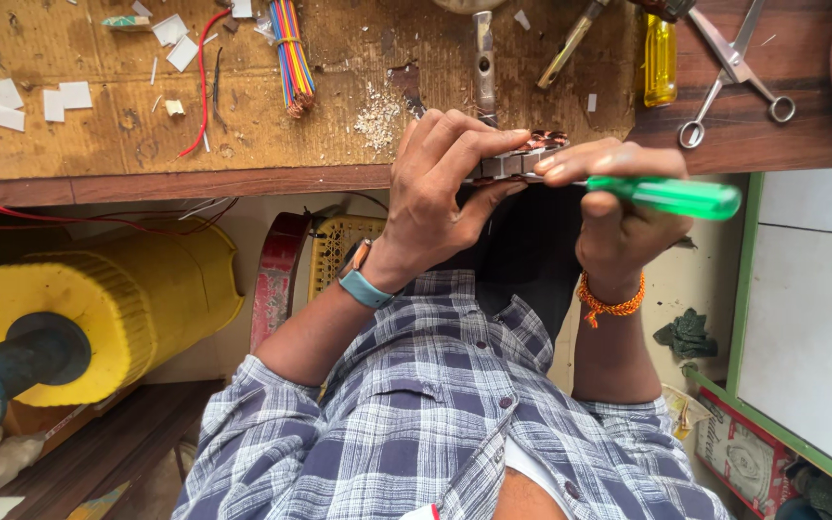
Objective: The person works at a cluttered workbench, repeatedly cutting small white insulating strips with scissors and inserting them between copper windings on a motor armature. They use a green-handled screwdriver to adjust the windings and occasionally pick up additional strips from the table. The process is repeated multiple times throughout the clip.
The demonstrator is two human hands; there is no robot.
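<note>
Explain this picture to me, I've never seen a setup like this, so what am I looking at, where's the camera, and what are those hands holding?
There is one picture, taken by a camera worn on a person's head and looking down, so you see their checked shirt at the bottom and their own two arms reaching up the frame. No machine is involved: just two bare hands.

The left hand grips a small metal part with copper wire windings at the edge of a worn wooden workbench. The right hand holds a green-handled screwdriver, its tip end toward that part; the tip itself is hidden by the fingers.

On the bench lie scissors, a yellow-handled screwdriver, a bundle of coloured wires, a red wire and white paper scraps. Below the bench sits a large yellow ribbed cylinder.
</note>
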